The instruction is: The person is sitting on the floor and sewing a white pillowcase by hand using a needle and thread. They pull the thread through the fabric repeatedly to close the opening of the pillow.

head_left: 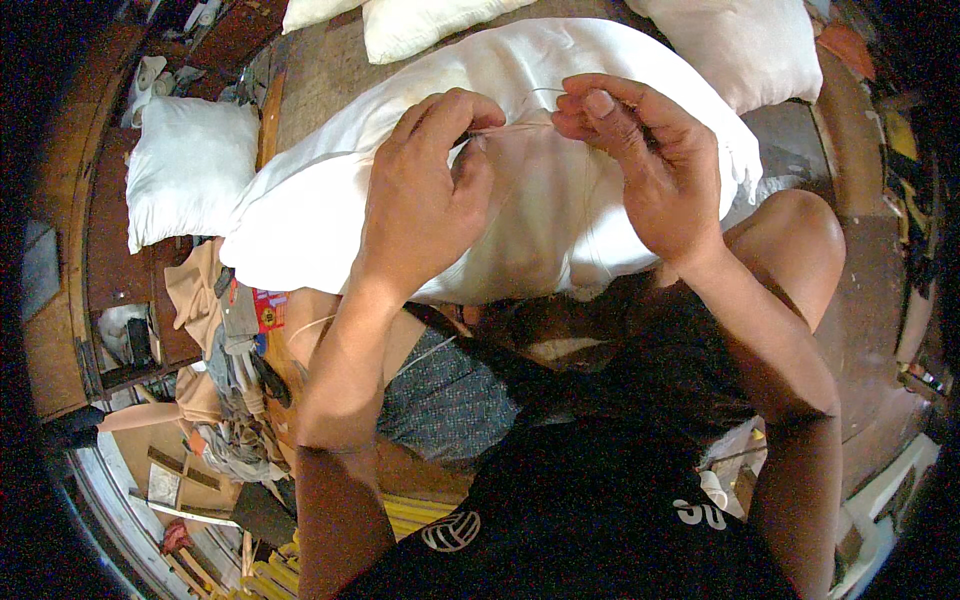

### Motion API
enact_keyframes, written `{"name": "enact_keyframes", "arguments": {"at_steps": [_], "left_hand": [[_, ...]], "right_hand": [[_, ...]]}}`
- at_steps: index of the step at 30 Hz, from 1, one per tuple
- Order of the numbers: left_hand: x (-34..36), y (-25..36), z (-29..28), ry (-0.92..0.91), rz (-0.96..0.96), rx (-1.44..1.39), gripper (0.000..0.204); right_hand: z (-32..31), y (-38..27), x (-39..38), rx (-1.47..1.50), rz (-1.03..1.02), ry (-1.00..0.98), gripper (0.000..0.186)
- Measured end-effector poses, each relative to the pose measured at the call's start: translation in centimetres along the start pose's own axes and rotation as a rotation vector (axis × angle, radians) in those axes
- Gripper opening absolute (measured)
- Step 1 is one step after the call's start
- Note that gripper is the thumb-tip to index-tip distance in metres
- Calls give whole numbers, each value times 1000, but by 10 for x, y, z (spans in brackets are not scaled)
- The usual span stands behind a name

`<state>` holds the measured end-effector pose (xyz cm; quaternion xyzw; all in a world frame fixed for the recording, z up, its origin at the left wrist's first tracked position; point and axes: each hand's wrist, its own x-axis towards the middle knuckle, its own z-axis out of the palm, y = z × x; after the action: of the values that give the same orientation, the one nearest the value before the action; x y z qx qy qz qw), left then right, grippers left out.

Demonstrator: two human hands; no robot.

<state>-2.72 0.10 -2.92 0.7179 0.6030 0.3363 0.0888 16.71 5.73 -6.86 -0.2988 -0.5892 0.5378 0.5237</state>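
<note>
A large white stuffed pillow (310, 205) lies before me, its near edge over my lap. Above it, a pale thread (520, 127) stretches between my two hands. My left hand (425, 195) is closed, thumb and forefinger pinching the thread. My right hand (660, 170) is closed too, its fingertips pinched at the thread's other end. A thin curved line shows beside the right fingertips; whether it is a needle or a loop of thread I cannot tell. Loose strands hang down over the pillow's cloth below the right hand.
A smaller white pillow (190, 170) lies to the left. More pillows (750, 50) rest at the far right and far middle (430, 25). Crumpled cloths (235, 390) and tools are heaped on the left. My bent right knee (795, 240) rises beside the large pillow.
</note>
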Motion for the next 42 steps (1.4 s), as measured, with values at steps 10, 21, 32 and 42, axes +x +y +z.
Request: {"name": "enact_keyframes", "arguments": {"at_steps": [10, 21, 32, 42], "left_hand": [[0, -2, 4, 14, 10, -11, 10], [0, -4, 5, 35, 8, -61, 9], [0, -1, 5, 34, -22, -102, 9], [-1, -3, 4, 35, -9, -79, 8]], "right_hand": [[-11, 1, 6, 142, 150, -87, 31], [-14, 5, 8, 92, 132, -135, 31], [-13, 7, 8, 68, 104, -140, 31], [-12, 6, 8, 103, 145, -174, 32]]}}
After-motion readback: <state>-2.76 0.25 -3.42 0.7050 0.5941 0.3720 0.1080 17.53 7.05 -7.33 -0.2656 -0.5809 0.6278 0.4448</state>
